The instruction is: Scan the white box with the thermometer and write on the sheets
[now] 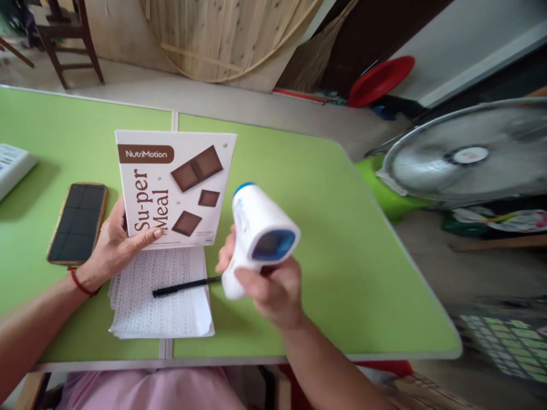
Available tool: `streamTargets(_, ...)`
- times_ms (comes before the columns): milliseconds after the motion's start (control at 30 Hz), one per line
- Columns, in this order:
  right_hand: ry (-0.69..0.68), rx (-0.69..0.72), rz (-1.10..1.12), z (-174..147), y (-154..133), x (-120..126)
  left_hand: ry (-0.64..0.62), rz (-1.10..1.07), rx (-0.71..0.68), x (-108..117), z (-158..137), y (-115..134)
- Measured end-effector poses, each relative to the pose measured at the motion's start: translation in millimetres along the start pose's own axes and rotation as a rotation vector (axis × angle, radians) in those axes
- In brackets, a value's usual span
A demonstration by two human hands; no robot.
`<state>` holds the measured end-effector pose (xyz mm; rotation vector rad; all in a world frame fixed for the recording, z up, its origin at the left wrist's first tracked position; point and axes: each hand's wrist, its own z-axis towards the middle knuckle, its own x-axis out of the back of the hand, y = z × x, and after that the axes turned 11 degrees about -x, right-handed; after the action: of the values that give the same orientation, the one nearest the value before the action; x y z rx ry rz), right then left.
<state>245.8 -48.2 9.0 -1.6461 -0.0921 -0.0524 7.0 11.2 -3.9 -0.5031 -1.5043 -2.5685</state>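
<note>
My left hand [128,230] grips the lower left edge of a white NutriMotion box [192,210] with chocolate pieces printed on it, thumb across the front. The box stands upright, facing me. In my right hand [273,287] is a white infrared thermometer [252,222], held by its handle with its dark, blue-framed screen turned towards me. Its blue-rimmed front end points towards the box, a little apart from it. Below the box lie handwritten sheets of paper [166,316] with a black pen [183,286] across them; the pen's right end meets the thermometer's handle in view.
A dark phone [79,222] in a tan case lies left of my left hand on the green folding table [350,285]. Part of a white device [12,168] shows at the left edge. Beyond the table's right side stands a large fan [465,154].
</note>
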Motion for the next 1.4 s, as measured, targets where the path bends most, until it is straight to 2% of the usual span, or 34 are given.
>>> streamTargets(100, -0.235, -0.187, 0.137, -16, -4, -23, -0.006, -0.014, 0.006, 0, 0, 1)
streamTargets(167, -0.267, -0.250, 0.146, -18, 0, -33, -0.002, -0.007, -0.003, -1, 0, 0)
streamTargets(267, -0.254, -0.273, 0.178, -16, 10, -39, 0.000, 0.010, 0.002, -1, 0, 0)
streamTargets(467, -0.353, -0.315, 0.401, -14, 18, -44, -0.024, -0.031, 0.012, 1, 0, -2)
streamTargets(933, -0.366, -0.378, 0.335, -13, 14, -43, -0.032, -0.016, 0.034, 1, -1, -4)
streamTargets(1167, -0.379, -0.352, 0.366, -13, 15, -45, -0.025, 0.045, 0.028, 2, 0, -5)
streamTargets(1400, -0.374, -0.347, 0.387, -13, 15, -44, -0.034, 0.002, 0.059, 2, -1, -4)
